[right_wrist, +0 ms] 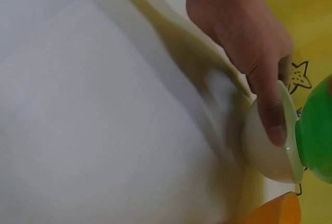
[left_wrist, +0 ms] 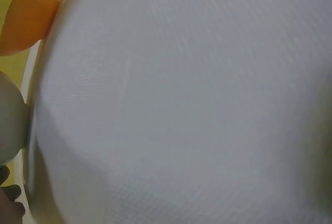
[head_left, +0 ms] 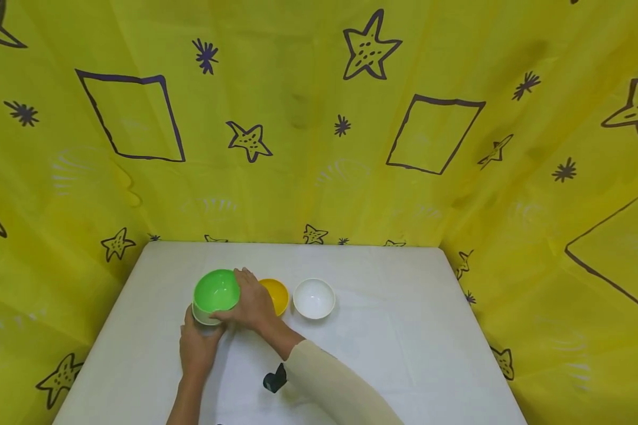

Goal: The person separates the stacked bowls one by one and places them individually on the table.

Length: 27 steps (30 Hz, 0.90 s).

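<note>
My right hand (head_left: 252, 301) grips the rim of a green bowl (head_left: 217, 289), its thumb on the near side. Directly beneath is a pale, whitish bowl (right_wrist: 264, 141); the green bowl's foot is at its mouth, and how deep it sits I cannot tell. My left hand (head_left: 198, 348) holds the pale bowl, its thumb pressed along the outer wall in the right wrist view. In the left wrist view, fingers (left_wrist: 10, 198) show at the lower left corner beside a pale bowl (left_wrist: 10, 120).
A yellow-orange bowl (head_left: 277, 295) stands just right of my right hand, partly hidden by it. Beside that is a white bowl (head_left: 314, 299). A small black object (head_left: 274, 378) shows by my right sleeve. Yellow patterned curtains (head_left: 298, 118) enclose the white table (head_left: 393, 330).
</note>
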{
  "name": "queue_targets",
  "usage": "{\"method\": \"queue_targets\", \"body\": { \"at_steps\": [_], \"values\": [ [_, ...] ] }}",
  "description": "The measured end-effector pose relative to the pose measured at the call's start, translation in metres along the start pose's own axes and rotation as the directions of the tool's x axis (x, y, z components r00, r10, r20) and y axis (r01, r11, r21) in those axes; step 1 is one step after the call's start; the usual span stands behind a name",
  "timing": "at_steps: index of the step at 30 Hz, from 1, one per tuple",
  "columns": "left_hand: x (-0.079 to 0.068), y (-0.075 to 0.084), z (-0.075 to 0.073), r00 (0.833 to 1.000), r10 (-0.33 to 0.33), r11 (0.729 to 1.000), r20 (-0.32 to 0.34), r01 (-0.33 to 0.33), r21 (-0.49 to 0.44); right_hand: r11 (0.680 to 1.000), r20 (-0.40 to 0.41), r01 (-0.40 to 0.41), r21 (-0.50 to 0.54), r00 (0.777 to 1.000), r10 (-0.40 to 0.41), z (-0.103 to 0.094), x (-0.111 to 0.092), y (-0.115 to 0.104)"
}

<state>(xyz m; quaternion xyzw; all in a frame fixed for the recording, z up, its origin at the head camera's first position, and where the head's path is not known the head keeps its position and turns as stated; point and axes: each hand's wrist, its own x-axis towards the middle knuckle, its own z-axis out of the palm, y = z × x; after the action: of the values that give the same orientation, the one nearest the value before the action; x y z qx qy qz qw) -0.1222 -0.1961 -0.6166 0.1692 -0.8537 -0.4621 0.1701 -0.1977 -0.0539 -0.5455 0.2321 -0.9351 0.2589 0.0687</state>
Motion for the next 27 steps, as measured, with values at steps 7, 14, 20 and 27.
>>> {"method": "queue_targets", "body": {
  "at_steps": [7,14,20,27],
  "values": [
    [0.002,-0.005,0.005,1.0,0.027,1.0,-0.009,-0.027,0.016,1.0,-0.077,-0.014,0.027,0.997,0.016,-0.019,-0.004,0.006],
    [0.004,-0.001,0.002,0.999,0.036,0.999,-0.016,-0.036,0.02,0.996,-0.127,-0.027,0.082,0.991,0.037,-0.033,-0.005,0.015],
    [0.005,0.001,0.0,1.0,0.026,0.999,0.006,-0.026,0.021,0.993,-0.144,-0.054,0.11,0.987,0.069,-0.044,-0.011,0.026],
    [0.003,0.002,-0.001,1.0,-0.01,1.0,0.03,0.009,0.027,0.983,-0.161,-0.1,0.152,0.979,0.124,-0.054,-0.018,0.042]
  ]
}}
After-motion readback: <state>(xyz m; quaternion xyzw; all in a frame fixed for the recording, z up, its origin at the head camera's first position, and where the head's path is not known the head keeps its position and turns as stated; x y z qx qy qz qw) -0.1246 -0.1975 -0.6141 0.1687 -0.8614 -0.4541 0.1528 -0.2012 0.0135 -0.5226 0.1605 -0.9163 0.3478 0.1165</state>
